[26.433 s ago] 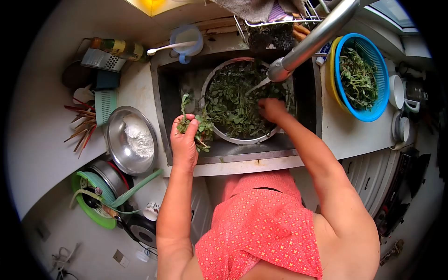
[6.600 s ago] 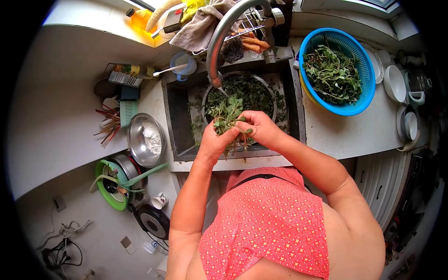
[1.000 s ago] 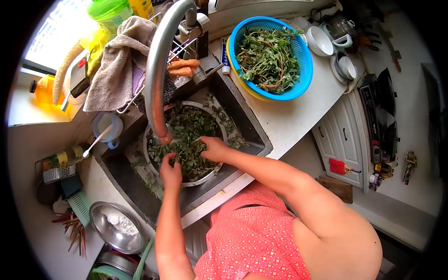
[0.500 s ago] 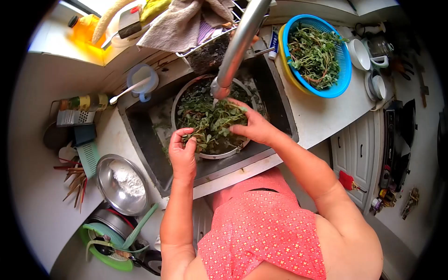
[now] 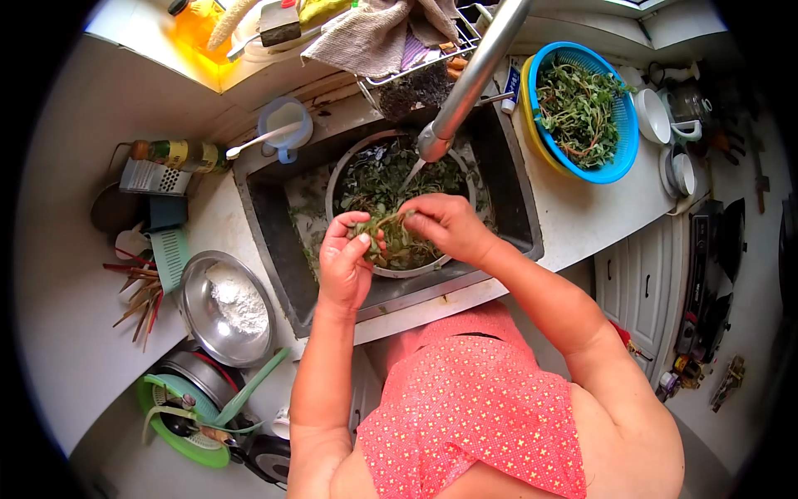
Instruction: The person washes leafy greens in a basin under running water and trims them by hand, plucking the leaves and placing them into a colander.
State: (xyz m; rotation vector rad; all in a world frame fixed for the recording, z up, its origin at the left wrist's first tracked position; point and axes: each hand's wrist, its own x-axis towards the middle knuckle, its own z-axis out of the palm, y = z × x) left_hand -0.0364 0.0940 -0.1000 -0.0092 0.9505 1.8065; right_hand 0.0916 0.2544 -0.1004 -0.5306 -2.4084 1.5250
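Note:
My left hand (image 5: pixel 347 262) is closed on a small bunch of green sprigs (image 5: pixel 366 236) above the near left rim of a round basin (image 5: pixel 334 185). The fingers of my right hand (image 5: pixel 449 226) pinch a stem at the right end of these sprigs. Leafy greens (image 5: pixel 376 185) float in the basin, which stands in the dark sink (image 5: pixel 272 241). Water runs from the faucet (image 5: pixel 432 143) into the basin.
On the right counter, a blue colander (image 5: pixel 629 137) full of greens rests in a yellow one, with white bowls (image 5: pixel 652 116) beyond. At left are a metal bowl (image 5: pixel 193 291) with white powder, chopsticks (image 5: pixel 145 303) and a blue-rimmed cup (image 5: pixel 285 121).
My hands have come closer together and now hold sprigs between them, lifted over the basin's near side. The right hand has left the greens in the basin. The view has shifted slightly.

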